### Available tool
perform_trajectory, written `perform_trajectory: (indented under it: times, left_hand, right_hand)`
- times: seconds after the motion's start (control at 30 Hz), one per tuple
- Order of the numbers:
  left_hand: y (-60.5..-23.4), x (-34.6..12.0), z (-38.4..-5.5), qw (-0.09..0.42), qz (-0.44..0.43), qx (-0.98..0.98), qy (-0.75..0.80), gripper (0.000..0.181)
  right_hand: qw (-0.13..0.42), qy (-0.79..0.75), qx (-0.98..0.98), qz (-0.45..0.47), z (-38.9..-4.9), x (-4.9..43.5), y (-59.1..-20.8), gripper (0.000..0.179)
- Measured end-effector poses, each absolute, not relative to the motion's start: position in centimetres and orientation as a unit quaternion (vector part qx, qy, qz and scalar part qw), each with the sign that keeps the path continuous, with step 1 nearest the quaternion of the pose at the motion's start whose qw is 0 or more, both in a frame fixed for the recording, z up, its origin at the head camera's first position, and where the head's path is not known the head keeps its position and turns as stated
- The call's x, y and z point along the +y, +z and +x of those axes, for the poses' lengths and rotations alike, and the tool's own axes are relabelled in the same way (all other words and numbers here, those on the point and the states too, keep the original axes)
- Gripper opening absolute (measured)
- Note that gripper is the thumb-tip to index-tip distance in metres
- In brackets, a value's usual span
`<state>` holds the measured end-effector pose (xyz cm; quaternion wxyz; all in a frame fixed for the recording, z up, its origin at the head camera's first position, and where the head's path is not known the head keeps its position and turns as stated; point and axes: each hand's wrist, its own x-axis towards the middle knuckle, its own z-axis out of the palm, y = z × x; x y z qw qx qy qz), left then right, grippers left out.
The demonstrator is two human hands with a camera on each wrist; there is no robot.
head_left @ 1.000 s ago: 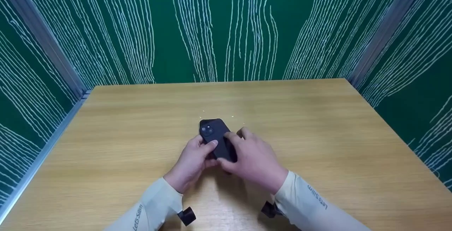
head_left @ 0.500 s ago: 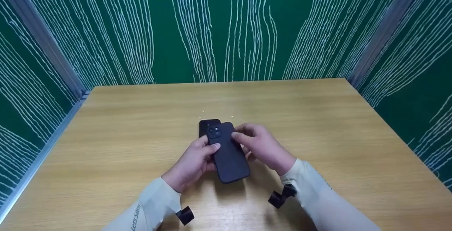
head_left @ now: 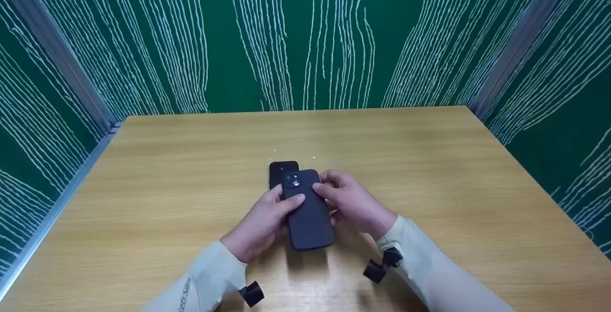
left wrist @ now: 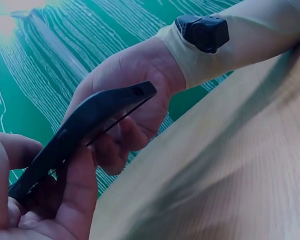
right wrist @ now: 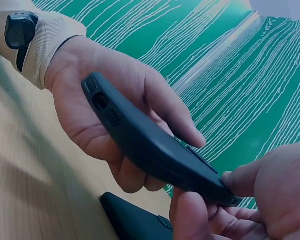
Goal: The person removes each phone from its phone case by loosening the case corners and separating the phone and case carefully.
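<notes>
A smartphone in a matte black case is held above the table, its back and camera lenses facing up. My left hand grips its left edge, thumb lying on the back and fingers beneath. On the opposite edge, my right hand pinches near the top corner. Port and speaker cutouts show on the lower end of the phone in the right wrist view. Behind it a second black phone or phone case lies on the table, partly hidden; which of the two I cannot tell.
The wooden table carries a few tiny pale specks beyond the phones. Green walls with white wavy lines enclose the back and sides. Black wrist cameras hang from both sleeves.
The cased phone has come off the one beneath it, shifting right and towards me, and has straightened slightly. My right hand moved from across its lower part to its upper right edge.
</notes>
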<state>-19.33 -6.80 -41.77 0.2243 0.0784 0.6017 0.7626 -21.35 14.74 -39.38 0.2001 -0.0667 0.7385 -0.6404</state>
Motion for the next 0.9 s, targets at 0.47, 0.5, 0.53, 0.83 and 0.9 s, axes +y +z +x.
perform_trajectory:
  times: [0.47, 0.5, 0.53, 0.83, 0.9]
  left_hand:
    - [-42.1, -6.8, -19.4, 0.220, 0.067, 0.618, 0.752, 0.047]
    - [-42.1, -6.8, -19.3, 0.223, 0.069, 0.617, 0.752, 0.047]
    - [-42.1, -6.8, -19.3, 0.224, 0.071, 0.616, 0.752, 0.047]
    - [-42.2, -6.5, -19.0, 0.235, 0.090, 0.612, 0.749, 0.049]
    - [-42.2, -6.5, -18.9, 0.241, 0.092, 0.615, 0.745, 0.049]
  right_hand:
    - [0.217, -0.647, 0.726, -0.082, -21.3, 14.7, -40.0, 0.023]
    - [0.217, -0.652, 0.723, -0.079, -21.3, 14.8, -40.1, 0.022]
    - [0.215, -0.657, 0.719, -0.075, -21.4, 14.8, -40.2, 0.022]
    - [0.166, -0.684, 0.709, -0.031, -21.9, 14.8, -40.7, 0.021]
    - [0.165, -0.683, 0.711, -0.026, -21.9, 14.7, -40.7, 0.018]
